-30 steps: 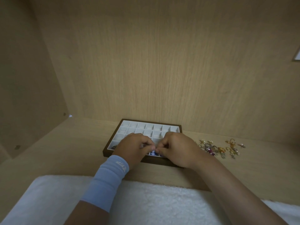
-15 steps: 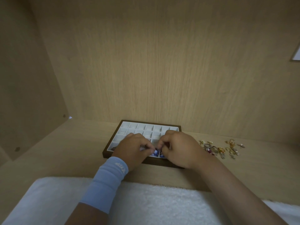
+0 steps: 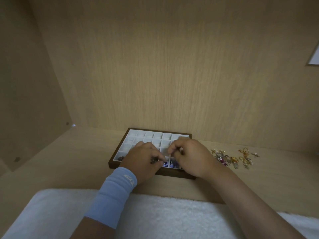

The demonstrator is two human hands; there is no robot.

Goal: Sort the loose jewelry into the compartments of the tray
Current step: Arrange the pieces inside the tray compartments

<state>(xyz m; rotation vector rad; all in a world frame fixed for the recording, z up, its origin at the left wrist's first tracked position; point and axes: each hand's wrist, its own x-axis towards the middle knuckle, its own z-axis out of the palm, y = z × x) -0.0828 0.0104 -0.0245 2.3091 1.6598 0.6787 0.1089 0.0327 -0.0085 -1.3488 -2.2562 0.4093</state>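
Observation:
A brown-rimmed tray [image 3: 119,147] with white square compartments lies on the wooden shelf. Both hands hover over its near row. My left hand [image 3: 142,158], with a light blue wrist sleeve, has its fingers curled around a dark red piece of jewelry [image 3: 153,160]. My right hand [image 3: 190,158] pinches thumb and forefinger together just above a divider; whether anything is in the pinch is hidden. Blue and purple pieces [image 3: 170,164] lie in two near-row compartments between the hands. A dark piece [image 3: 120,158] sits in the near left compartment. The loose jewelry pile [image 3: 230,158] lies right of the tray.
The shelf is boxed in by a wooden back wall and a left side panel [image 3: 25,100]. A white fluffy towel [image 3: 155,216] covers the near edge below my forearms. Most far tray compartments look white and bare.
My right hand has lifted and drawn back a little from the near row, uncovering the blue and purple pieces. The dark red piece now shows at my left fingers.

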